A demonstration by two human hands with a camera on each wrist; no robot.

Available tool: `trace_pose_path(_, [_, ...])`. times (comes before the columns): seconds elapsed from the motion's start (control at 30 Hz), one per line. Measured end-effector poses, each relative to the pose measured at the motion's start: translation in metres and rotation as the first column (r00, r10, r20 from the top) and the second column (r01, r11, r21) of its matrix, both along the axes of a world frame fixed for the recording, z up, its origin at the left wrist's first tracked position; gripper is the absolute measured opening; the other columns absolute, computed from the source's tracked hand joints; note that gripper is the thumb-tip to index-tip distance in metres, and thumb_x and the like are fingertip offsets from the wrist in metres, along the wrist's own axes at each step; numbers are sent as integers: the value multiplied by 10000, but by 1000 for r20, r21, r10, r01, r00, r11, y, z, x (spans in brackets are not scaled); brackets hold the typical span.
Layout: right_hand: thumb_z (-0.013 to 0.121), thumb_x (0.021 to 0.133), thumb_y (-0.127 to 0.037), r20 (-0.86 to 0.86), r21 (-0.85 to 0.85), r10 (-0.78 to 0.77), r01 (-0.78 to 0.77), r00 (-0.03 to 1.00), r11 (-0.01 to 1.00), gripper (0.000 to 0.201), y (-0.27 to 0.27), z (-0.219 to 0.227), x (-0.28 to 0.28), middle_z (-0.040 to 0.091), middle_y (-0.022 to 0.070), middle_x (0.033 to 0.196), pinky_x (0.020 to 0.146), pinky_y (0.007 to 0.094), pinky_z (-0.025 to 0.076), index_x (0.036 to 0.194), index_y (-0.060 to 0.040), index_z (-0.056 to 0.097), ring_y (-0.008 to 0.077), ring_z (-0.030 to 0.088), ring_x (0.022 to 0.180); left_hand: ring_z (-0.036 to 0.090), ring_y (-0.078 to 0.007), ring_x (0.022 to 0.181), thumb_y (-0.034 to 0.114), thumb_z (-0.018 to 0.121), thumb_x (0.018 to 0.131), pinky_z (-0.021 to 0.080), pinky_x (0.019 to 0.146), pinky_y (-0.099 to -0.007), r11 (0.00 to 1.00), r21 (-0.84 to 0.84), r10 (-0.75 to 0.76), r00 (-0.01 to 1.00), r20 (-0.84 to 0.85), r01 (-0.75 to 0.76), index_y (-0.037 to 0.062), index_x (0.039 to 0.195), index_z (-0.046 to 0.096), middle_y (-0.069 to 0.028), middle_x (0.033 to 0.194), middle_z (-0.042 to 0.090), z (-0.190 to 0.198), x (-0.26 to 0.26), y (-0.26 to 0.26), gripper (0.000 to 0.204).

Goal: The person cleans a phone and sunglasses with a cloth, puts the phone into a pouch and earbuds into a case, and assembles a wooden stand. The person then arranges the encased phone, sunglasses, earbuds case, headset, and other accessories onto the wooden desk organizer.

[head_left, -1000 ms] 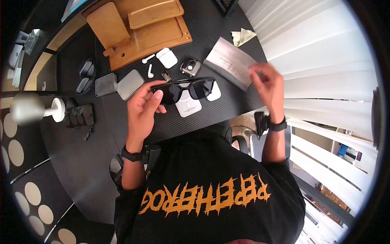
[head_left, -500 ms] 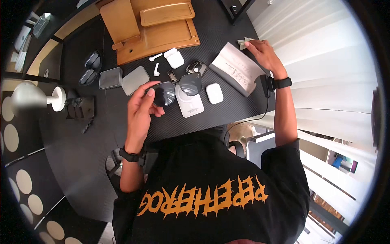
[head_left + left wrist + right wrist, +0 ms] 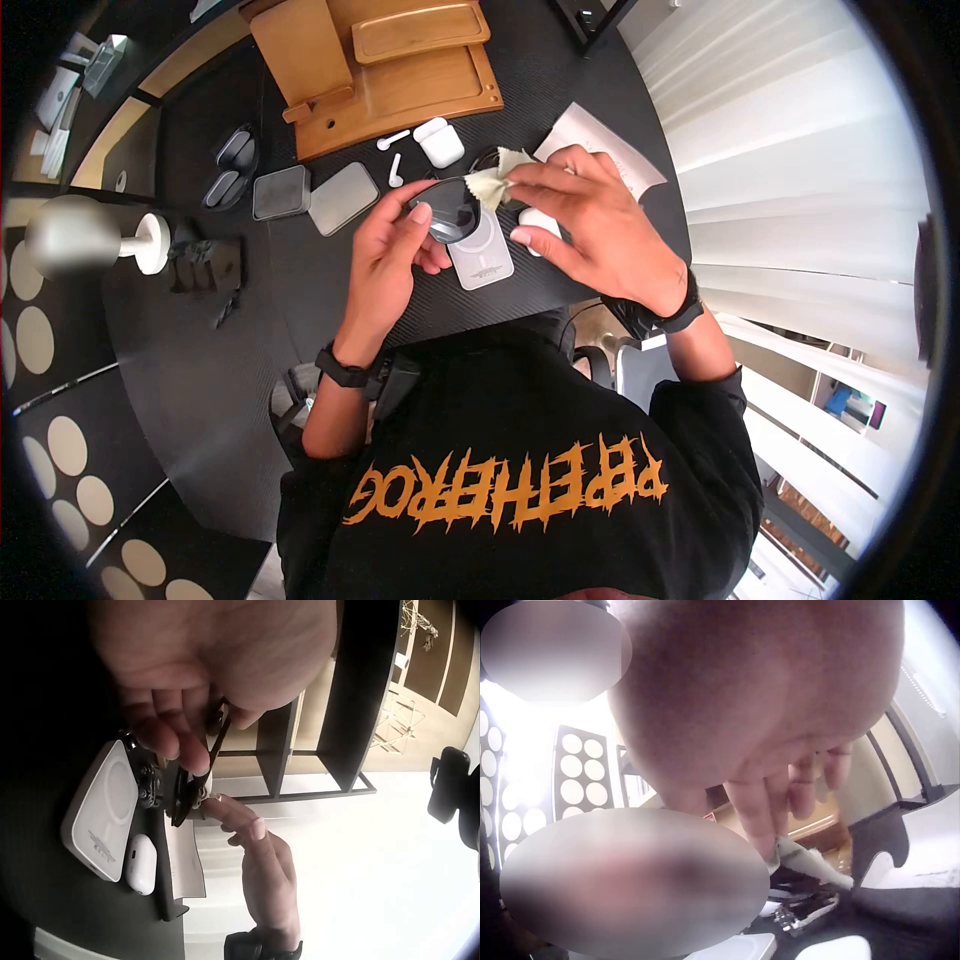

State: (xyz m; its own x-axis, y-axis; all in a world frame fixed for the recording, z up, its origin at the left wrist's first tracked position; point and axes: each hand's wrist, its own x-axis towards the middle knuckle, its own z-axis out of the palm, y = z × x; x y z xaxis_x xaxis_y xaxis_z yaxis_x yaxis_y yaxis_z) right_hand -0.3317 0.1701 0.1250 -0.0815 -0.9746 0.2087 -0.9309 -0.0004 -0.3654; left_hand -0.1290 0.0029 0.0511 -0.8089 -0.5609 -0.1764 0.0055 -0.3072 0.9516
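Note:
My left hand (image 3: 388,270) grips a pair of black sunglasses (image 3: 452,215) by one side, thumb on the near face and fingers behind. One dark lens faces up; the other side of the frame is hidden behind the cloth and my right hand. Between the fingers of my right hand (image 3: 610,235) is a small pale cloth (image 3: 487,190) with zigzag edges, right at the lens. In the left wrist view the sunglasses (image 3: 182,799) appear edge-on, with the right hand's fingertips close against them. The right wrist view shows the cloth (image 3: 814,864) hanging from the fingers.
Below the sunglasses lies a white slab with a ring mark (image 3: 484,265), beside a rounded white case (image 3: 141,864). Behind are a white earbud case (image 3: 439,143), two loose earbuds, a grey tin (image 3: 343,198), a wooden stand (image 3: 410,98) and a printed, folded piece (image 3: 625,165).
My right hand reached to the table's far right, took the pale cloth there and brought it back to the sunglasses. My left hand kept its grip and tilted the sunglasses.

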Motion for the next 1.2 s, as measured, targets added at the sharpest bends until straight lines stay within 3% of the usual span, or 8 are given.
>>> trace_pose_path(0.17, [736, 960, -345, -67, -33, -46, 44, 997, 998, 426, -5, 1, -4, 711, 90, 1283, 985, 401, 428, 1186, 17, 751, 279, 586, 1124, 675, -90, 721, 281, 589, 1124, 514, 632, -227, 1000, -16, -16, 1000, -7, 16, -14, 1406, 604, -41, 927, 713, -2, 2, 1, 408])
trace_pose_path(0.43, [770, 920, -314, 17, -48, 111, -110, 994, 993, 442, -7, 8, 26, 693, 81, 1276, 978, 388, 422, 1201, 24, 728, 256, 573, 1141, 670, -85, 720, 307, 582, 1131, 511, 628, -226, 999, -23, -32, 999, -7, 32, -2, 1408, 607, -28, 893, 694, -2, 2, 6, 416])
trace_pose_path(0.57, [764, 926, -317, -98, -38, -12, 8, 995, 999, 431, -5, 6, 15, 698, 86, 1272, 981, 389, 422, 1186, 27, 740, 257, 573, 1139, 661, -88, 717, 296, 556, 1136, 516, 636, -229, 999, -42, -32, 1000, 1, 32, -7, 1418, 595, -38, 915, 701, 0, 4, 4, 416])
trace_pose_path(0.77, [752, 942, -345, -14, -38, 68, -68, 998, 997, 408, -3, 6, 23, 705, 95, 1252, 967, 394, 429, 1129, 18, 763, 268, 583, 1142, 655, -88, 710, 295, 555, 1136, 521, 634, -230, 999, -40, -13, 1000, -19, 13, -8, 1421, 590, -47, 927, 708, 0, 6, 3, 417])
trace_pose_path(0.87, [738, 957, -348, -116, -49, -73, 68, 991, 997, 402, -4, 5, 10, 716, 96, 1247, 985, 397, 433, 1129, 14, 775, 271, 591, 1140, 663, -86, 704, 309, 580, 1129, 518, 628, -224, 1000, -26, -5, 999, -45, 4, -2, 1418, 595, -48, 913, 708, 1, 8, 3, 425])
trace_pose_path(1.03, [721, 980, -347, -101, -26, -86, 84, 991, 996, 400, 1, 6, 9, 723, 100, 1258, 997, 405, 434, 1130, 20, 779, 278, 597, 1132, 652, -82, 706, 289, 577, 1128, 515, 624, -227, 1000, -24, 15, 999, -43, -16, 7, 1422, 595, -44, 889, 701, 5, 11, 2, 408])
trace_pose_path(1.13, [716, 987, -343, -12, -38, -40, 40, 999, 998, 394, 1, 9, 10, 729, 112, 1255, 991, 405, 435, 1131, 19, 779, 284, 602, 1128, 655, -81, 725, 230, 590, 1117, 518, 635, -236, 992, -126, -37, 998, -44, 31, 34, 1413, 631, -36, 915, 711, 5, 12, 2, 357])
trace_pose_path(1.2, [710, 994, -335, -67, -78, -89, 84, 994, 993, 376, 0, 12, 2, 734, 121, 1255, 988, 404, 434, 1135, 6, 783, 287, 610, 1126, 683, -104, 781, 114, 612, 1084, 550, 687, -261, 931, -357, -66, 996, 53, 81, 53, 1367, 690, -61, 1008, 742, 13, 14, 5, 300])
